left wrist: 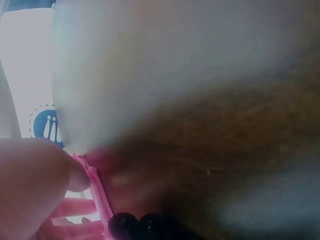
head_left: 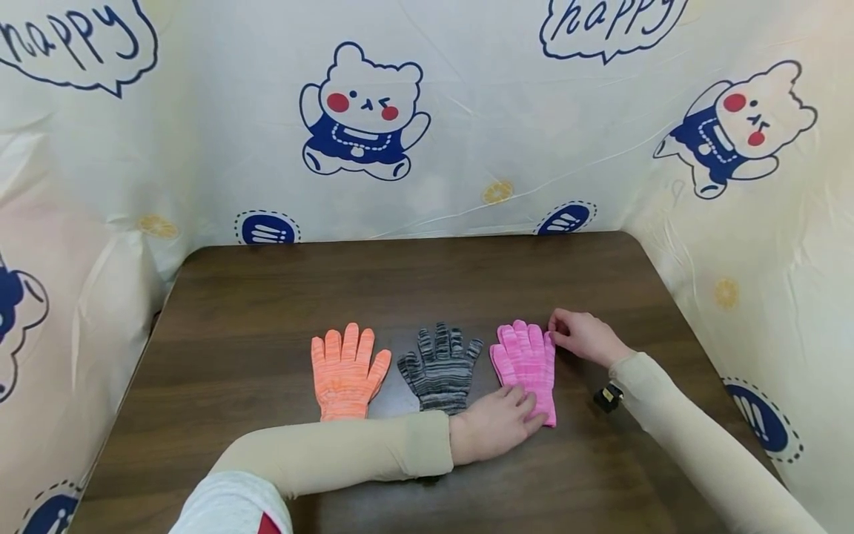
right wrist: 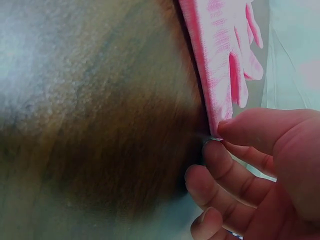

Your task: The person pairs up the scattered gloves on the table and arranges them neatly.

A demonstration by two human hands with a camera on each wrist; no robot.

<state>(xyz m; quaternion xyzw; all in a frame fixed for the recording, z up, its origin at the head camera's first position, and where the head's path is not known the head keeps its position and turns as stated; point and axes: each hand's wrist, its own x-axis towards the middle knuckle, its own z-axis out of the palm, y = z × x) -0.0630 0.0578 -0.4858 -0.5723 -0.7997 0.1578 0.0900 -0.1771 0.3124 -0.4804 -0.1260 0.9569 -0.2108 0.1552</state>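
A pink knitted glove (head_left: 530,360) lies at the right of a row, fingers pointing away from me. My right hand (head_left: 587,337) pinches its upper right edge between thumb and forefinger; the right wrist view shows the thumb on the pink fabric (right wrist: 215,60) and the other fingers bent beneath. Across the cuff rests my left hand (head_left: 497,424), its fingers extended over the fabric. In the left wrist view the thumb (left wrist: 45,180) touches the pink edge. To the left lie a grey-black striped glove (head_left: 442,371) and an orange glove (head_left: 348,371), its lower end meeting my left sleeve.
The gloves lie on a dark brown wooden table (head_left: 253,297), with a greyish patch around the middle one. A white curtain (head_left: 467,148) printed with bears encloses the back and sides. My left forearm (head_left: 353,452) crosses in front of the row.
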